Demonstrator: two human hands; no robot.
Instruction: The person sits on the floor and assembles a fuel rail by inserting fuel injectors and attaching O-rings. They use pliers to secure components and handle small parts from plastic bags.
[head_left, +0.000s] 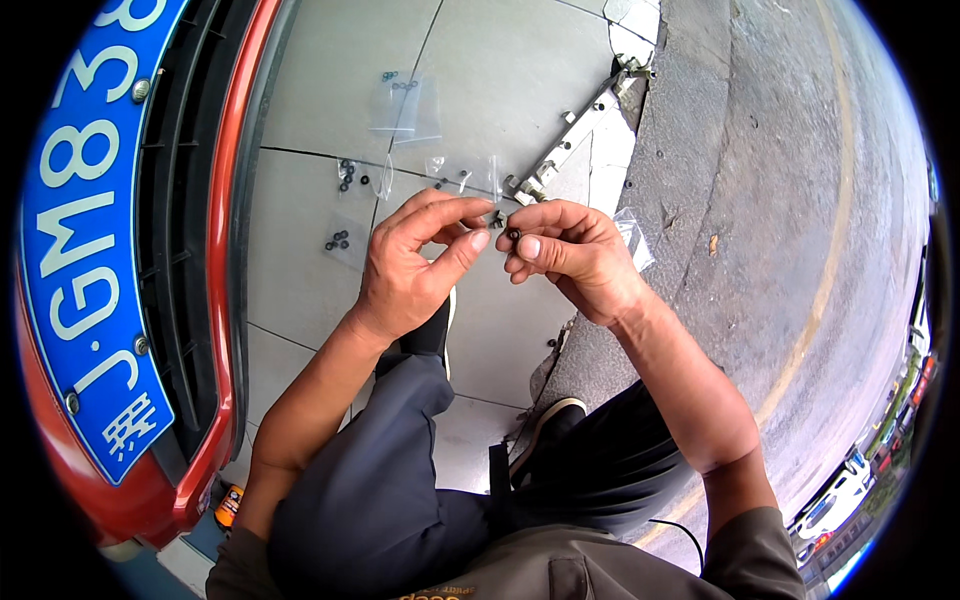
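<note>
1. Presently, I see both hands raised together above the tiled pavement (pixel 330 110), fingertips almost meeting, so the small parts sit close under the eyes for fine work.
2. Left hand (pixel 415 265): fingers curled, thumb and forefinger pinched nearly closed on a small dark fastener (pixel 497 218). The wrist bends inward and the forearm rises from the lower left.
3. Right hand (pixel 570 250): thumb and forefinger closed on a second small dark piece, likely a nut (pixel 514 234), held just beside the fastener. The remaining fingers fold under. I cannot tell whether the two parts touch.
4. Clear plastic bags (pixel 405 105) lie open on the pavement beyond the hands, with black washers (pixel 338 240) spilled near them, within easy reach, likely as a parts supply.
5. A metal bracket strip (pixel 570 140) lies diagonally at the kerb (pixel 680 150), beyond the right hand.
6. An orange-red car bumper (pixel 225 200) with a blue licence plate (pixel 90 230) stands at left, near the left forearm.
7. The person crouches; dark trousers and one shoe (pixel 548 420) show below the hands.
</note>
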